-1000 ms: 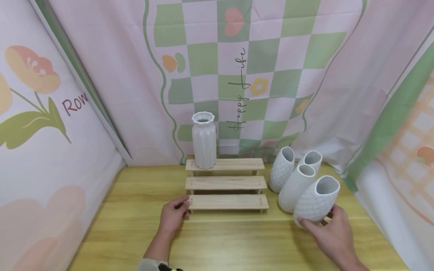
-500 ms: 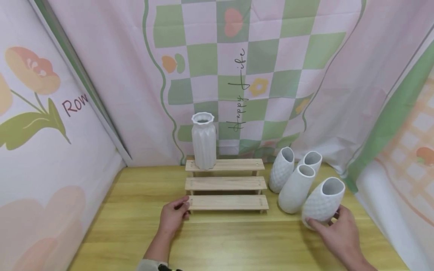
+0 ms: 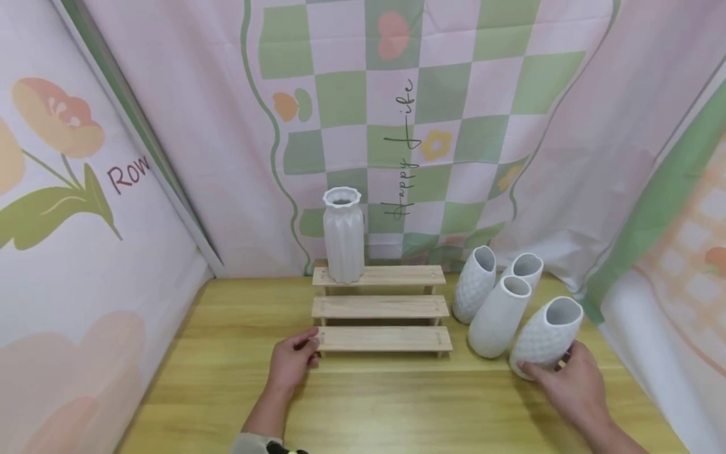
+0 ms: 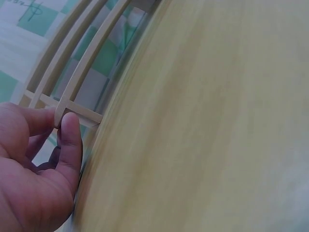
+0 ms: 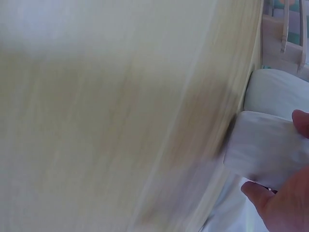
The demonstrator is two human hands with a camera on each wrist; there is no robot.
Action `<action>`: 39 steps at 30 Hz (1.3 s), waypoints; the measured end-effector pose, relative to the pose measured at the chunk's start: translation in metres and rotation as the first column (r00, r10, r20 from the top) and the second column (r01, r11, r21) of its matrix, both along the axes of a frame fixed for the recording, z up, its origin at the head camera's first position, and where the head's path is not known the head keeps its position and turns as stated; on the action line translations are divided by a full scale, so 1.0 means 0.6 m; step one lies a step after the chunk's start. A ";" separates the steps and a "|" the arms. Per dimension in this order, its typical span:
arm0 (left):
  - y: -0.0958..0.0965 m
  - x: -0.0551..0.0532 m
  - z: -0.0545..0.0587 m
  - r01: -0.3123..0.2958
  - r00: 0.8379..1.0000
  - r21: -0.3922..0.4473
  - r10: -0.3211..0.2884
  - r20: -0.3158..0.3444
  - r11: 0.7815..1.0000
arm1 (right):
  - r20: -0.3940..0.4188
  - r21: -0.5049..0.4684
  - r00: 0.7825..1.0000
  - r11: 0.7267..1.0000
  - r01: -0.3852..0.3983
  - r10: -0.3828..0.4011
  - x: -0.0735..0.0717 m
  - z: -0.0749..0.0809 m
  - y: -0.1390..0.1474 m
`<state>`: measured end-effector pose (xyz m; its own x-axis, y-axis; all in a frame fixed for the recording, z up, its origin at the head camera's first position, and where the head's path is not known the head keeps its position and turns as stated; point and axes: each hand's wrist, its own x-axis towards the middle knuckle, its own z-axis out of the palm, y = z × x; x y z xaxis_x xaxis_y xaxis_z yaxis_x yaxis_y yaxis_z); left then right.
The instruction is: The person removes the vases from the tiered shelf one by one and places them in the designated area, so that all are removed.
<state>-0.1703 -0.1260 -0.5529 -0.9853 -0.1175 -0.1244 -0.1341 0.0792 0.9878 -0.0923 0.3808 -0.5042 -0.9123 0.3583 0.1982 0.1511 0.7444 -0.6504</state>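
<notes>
My left hand (image 3: pixel 292 360) pinches the left end of the lowest board of a three-step wooden stand (image 3: pixel 382 339). In the left wrist view the thumb and a finger (image 4: pixel 70 140) meet at that board's end. On the right, my right hand (image 3: pixel 573 388) grips a white vase with a dimpled surface and slanted mouth (image 3: pixel 544 340) low on its body; the vase leans to the right. The right wrist view shows the base of this vase (image 5: pixel 265 147) close to the table, thumb and fingers on either side. A white fluted vase (image 3: pixel 344 243) stands on the stand's top step, at its left end.
Behind the held vase stand a smooth white vase (image 3: pixel 499 318), a dimpled white vase (image 3: pixel 474 287) and another white vase (image 3: pixel 524 268), partly hidden. All are on the wooden table (image 3: pixel 397 410). A checkered curtain (image 3: pixel 391 94) hangs behind, with a printed cloth (image 3: pixel 85 284) at left.
My right hand has moved the dimpled vase a little to the right, widening the gap from the smooth vase. The left hand keeps its hold on the stand.
</notes>
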 end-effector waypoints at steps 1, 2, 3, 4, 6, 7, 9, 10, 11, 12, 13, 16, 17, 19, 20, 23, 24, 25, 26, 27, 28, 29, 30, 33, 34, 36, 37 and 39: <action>0.001 0.000 0.001 0.000 1.000 0.002 0.000 0.000 1.000 | 0.006 0.003 1.000 1.000 -0.005 0.005 -0.001 0.000 0.001; 0.001 0.001 0.001 0.002 1.000 0.003 -0.002 -0.001 1.000 | 0.011 0.004 1.000 1.000 -0.010 0.010 -0.002 0.000 0.003; 0.001 0.001 0.000 0.003 1.000 0.001 -0.003 0.000 1.000 | 0.015 0.005 1.000 1.000 -0.014 0.014 -0.003 0.000 0.004; 0.002 0.001 0.000 0.004 1.000 0.000 -0.004 -0.001 1.000 | 0.021 0.007 1.000 1.000 -0.016 0.016 -0.004 0.000 0.005; 0.003 0.001 0.001 0.006 1.000 0.001 -0.006 0.004 1.000 | 0.025 0.013 1.000 1.000 -0.019 0.019 -0.006 0.000 0.007; 0.003 0.000 0.001 0.007 1.000 -0.001 -0.007 0.003 1.000 | 0.025 0.013 0.999 1.000 -0.020 0.020 -0.007 0.000 0.009; 0.004 0.000 0.002 0.007 1.000 0.001 -0.007 0.003 1.000 | 0.024 0.014 0.999 1.000 -0.024 0.024 -0.010 0.001 0.012; 0.004 -0.001 0.002 0.006 1.000 0.003 -0.006 0.002 1.000 | 0.025 0.016 0.999 1.000 -0.025 0.025 -0.012 0.001 0.013; 0.004 -0.001 0.002 0.006 1.000 0.003 -0.006 0.001 1.000 | 0.024 0.016 0.999 1.000 -0.025 0.025 -0.015 0.002 0.015; 0.005 -0.001 0.003 0.005 1.000 0.004 -0.005 0.001 1.000 | 0.024 0.017 0.999 1.000 -0.025 0.025 -0.017 0.003 0.016; 0.005 -0.001 0.003 0.004 1.000 0.004 -0.004 0.000 1.000 | 0.023 0.018 0.999 1.000 -0.025 0.025 -0.019 0.003 0.017; 0.006 -0.002 0.003 0.004 1.000 -0.002 -0.004 0.001 1.000 | 0.024 0.016 0.999 1.000 -0.024 0.024 -0.025 0.003 0.020; 0.006 -0.002 0.003 0.006 1.000 -0.005 -0.006 0.000 1.000 | 0.026 0.014 0.999 1.000 -0.023 0.023 -0.027 0.003 0.021; 0.005 -0.002 0.003 0.007 1.000 -0.006 -0.007 0.004 1.000 | 0.032 0.012 0.999 1.000 -0.023 0.023 -0.030 0.002 0.023; 0.005 -0.002 0.004 0.006 1.000 -0.003 -0.006 0.007 1.000 | 0.038 0.008 0.999 1.000 -0.021 0.021 -0.031 0.002 0.023; 0.005 -0.002 0.004 0.006 1.000 0.000 -0.006 0.010 1.000 | 0.053 0.005 0.999 1.000 -0.013 0.012 -0.036 0.002 0.025; 0.005 -0.001 0.005 0.005 1.000 0.003 -0.005 0.012 1.000 | 0.055 0.004 0.998 1.000 -0.010 0.010 -0.037 0.002 0.026; 0.005 -0.001 0.005 0.004 1.000 0.002 -0.005 0.013 1.000 | 0.057 0.004 0.998 1.000 -0.007 0.007 -0.038 0.002 0.026; 0.004 -0.001 0.006 0.002 1.000 0.002 -0.002 0.015 1.000 | 0.058 0.004 0.998 1.000 -0.006 0.006 -0.039 0.001 0.026; 0.004 -0.001 0.006 0.001 1.000 0.001 -0.001 0.015 1.000 | 0.057 0.003 0.998 1.000 -0.006 0.006 -0.040 0.001 0.026; 0.004 -0.001 0.007 -0.001 1.000 0.002 0.001 0.016 1.000 | 0.056 0.003 0.998 1.000 -0.006 0.006 -0.041 0.000 0.026; 0.004 -0.001 0.007 -0.002 1.000 0.001 0.002 0.015 1.000 | 0.055 0.001 0.998 1.000 -0.007 0.007 -0.042 0.000 0.026; 0.004 -0.001 0.007 -0.004 1.000 0.003 0.003 0.015 1.000 | 0.053 0.000 0.999 1.000 -0.007 0.007 -0.043 -0.001 0.026; 0.002 -0.002 0.006 -0.005 1.000 0.006 0.005 0.012 1.000 | 0.052 -0.006 0.999 1.000 -0.008 0.008 -0.045 -0.001 0.025; 0.002 -0.002 0.005 -0.005 1.000 0.008 0.005 0.013 1.000 | 0.051 -0.007 0.999 1.000 -0.008 0.009 -0.045 -0.001 0.024; 0.001 -0.002 0.004 -0.004 1.000 0.011 0.003 0.011 1.000 | 0.049 -0.010 0.999 1.000 -0.013 0.013 -0.045 -0.001 0.023; 0.001 -0.002 0.004 -0.004 1.000 0.014 0.004 0.012 1.000 | 0.046 -0.010 0.999 1.000 -0.016 0.016 -0.045 -0.002 0.022; 0.000 -0.002 0.003 -0.004 1.000 0.018 0.004 0.011 1.000 | 0.041 -0.011 0.999 1.000 -0.024 0.024 -0.045 -0.004 0.022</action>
